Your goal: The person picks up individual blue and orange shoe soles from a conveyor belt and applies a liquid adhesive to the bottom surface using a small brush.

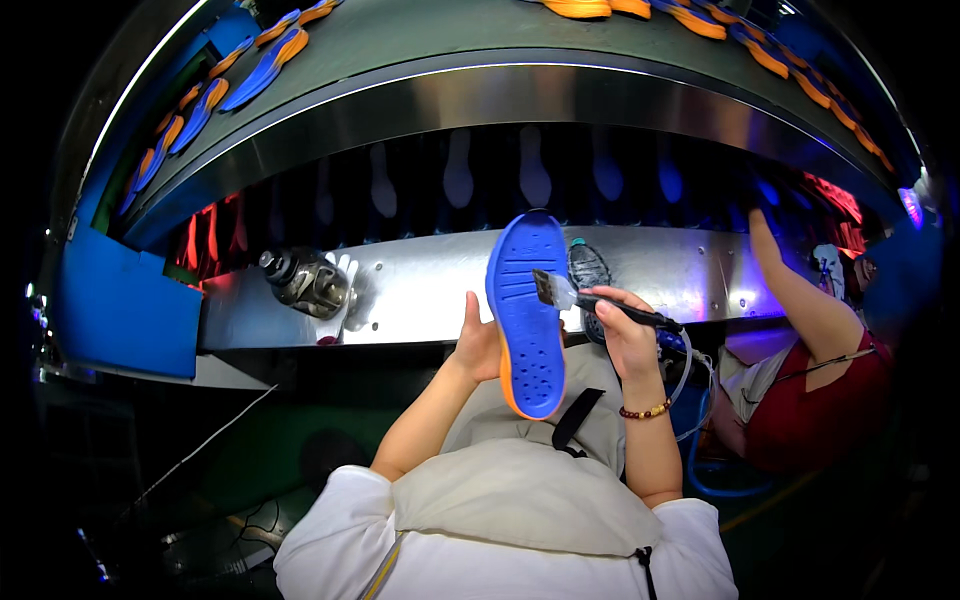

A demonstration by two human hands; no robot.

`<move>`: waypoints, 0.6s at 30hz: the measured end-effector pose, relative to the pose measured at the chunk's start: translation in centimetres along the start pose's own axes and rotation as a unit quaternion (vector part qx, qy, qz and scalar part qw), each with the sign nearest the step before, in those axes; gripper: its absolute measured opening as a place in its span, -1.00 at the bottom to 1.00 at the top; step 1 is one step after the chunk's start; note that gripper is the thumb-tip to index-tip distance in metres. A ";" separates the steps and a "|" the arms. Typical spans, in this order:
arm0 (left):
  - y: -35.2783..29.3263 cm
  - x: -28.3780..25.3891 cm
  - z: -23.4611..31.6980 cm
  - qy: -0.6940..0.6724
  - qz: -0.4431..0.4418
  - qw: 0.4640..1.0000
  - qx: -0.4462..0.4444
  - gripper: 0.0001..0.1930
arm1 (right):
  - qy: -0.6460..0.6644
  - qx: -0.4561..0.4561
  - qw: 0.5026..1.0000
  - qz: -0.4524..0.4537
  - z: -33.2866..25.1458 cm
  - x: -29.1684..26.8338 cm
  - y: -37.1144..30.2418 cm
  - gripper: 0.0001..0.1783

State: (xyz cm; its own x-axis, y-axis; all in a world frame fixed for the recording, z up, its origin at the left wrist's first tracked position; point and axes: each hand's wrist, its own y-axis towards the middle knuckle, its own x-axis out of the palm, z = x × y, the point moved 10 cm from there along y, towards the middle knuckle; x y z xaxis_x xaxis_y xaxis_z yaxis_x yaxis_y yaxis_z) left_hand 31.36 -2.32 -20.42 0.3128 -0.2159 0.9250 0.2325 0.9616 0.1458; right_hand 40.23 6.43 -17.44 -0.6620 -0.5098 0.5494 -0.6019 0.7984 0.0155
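My left hand (pixel 478 345) holds a blue shoe sole (pixel 527 310) with an orange edge, upright, toe end up, gripping it from the left side behind. My right hand (pixel 626 335) grips a small brush (pixel 600 300) by its dark handle. The brush's pale bristles touch the right edge of the sole near its upper half. A thin hose or cable runs down from the brush handle past my right wrist, which wears a bead bracelet (pixel 645 410).
A shiny metal conveyor housing (pixel 430 285) runs across in front of me, with a grey motor (pixel 305 280) at its left. Blue and orange soles (pixel 265 65) lie on the belt above. Another person in a red top (pixel 820 400) reaches up at the right.
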 end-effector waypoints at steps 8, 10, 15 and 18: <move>1.1 -1.3 -0.4 0.023 0.095 0.995 0.030 -0.01 | -0.132 -0.047 0.990 0.026 -0.7 2.1 4.8 -0.80; 1.5 -1.8 -0.2 -0.001 0.078 0.995 0.061 -0.03 | -0.257 -0.066 0.964 0.015 -1.1 4.1 5.0 -0.81; 0.1 -3.8 2.2 0.080 0.238 0.963 0.094 -0.16 | -0.502 -0.301 0.803 -0.110 -3.2 11.5 -0.9 -0.84; -0.9 -3.5 4.5 0.125 0.208 0.965 0.102 -0.07 | -0.485 -0.199 0.827 -0.203 -2.1 10.0 -3.8 -0.82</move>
State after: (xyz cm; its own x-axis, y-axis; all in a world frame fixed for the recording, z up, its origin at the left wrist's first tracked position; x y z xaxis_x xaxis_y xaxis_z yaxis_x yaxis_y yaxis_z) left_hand 25.86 -1.70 -22.19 0.5587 0.1863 0.8082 -0.1386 0.9817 -0.1305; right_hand 36.79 -1.04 -10.23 -0.6046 -0.6241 -0.4949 -0.7955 0.4424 0.4140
